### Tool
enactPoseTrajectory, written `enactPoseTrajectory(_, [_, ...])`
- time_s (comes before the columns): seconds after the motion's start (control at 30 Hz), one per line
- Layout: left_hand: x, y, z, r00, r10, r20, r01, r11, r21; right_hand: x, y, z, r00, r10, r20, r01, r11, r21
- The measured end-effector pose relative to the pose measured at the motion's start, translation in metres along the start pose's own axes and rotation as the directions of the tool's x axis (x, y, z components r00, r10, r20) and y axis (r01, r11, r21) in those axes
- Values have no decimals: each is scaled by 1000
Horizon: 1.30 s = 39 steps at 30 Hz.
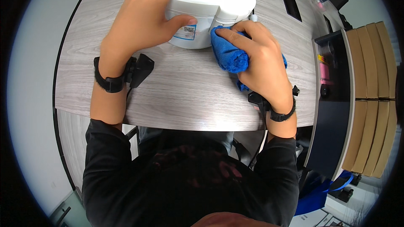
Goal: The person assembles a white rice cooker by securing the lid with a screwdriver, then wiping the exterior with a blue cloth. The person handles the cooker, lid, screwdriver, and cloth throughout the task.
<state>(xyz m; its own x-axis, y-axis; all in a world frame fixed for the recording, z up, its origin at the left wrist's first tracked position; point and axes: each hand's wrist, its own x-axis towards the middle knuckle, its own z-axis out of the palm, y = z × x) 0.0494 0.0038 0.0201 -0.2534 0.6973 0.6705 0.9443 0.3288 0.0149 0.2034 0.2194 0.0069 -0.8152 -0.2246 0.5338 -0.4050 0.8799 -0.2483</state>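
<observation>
At the far middle of the table stands a white plastic appliance (194, 8) with a rounded, lobed top and a blue-edged label on its side. My left hand (147, 12) grips it from the left, fingers over the top and thumb against the side by the label. A bunched blue cloth (229, 54) is gripped in my right hand (263, 54) and touches the appliance's near right side. Part of the cloth hangs below the palm. The appliance's far end runs out of the picture.
Both wrists wear black straps with small devices and cables. The wood-grain table (185, 96) ends just in front of my body. On the right stand a dark open cabinet (330, 122) and stacked brown cardboard boxes (370, 101). A black slot (291, 4) lies at the far right.
</observation>
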Motion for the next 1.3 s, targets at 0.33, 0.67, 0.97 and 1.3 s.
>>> enactPoseTrajectory(0.33, [4,14,6,996,-51,-67,55,996,65,0,-7,-19,998,59,-18,-56,990,130])
enactPoseTrajectory(0.67, [5,28,12,992,-49,-119,65,989,136,5,-4,-8,974,127,-189,-112,990,89])
enactPoseTrajectory(0.97, [5,31,11,993,-66,-103,79,989,125,4,-1,-7,989,102,-110,-97,994,54])
enactPoseTrajectory(1.3, [6,30,9,995,-55,-86,66,988,141,1,5,5,977,176,122,-173,984,-40])
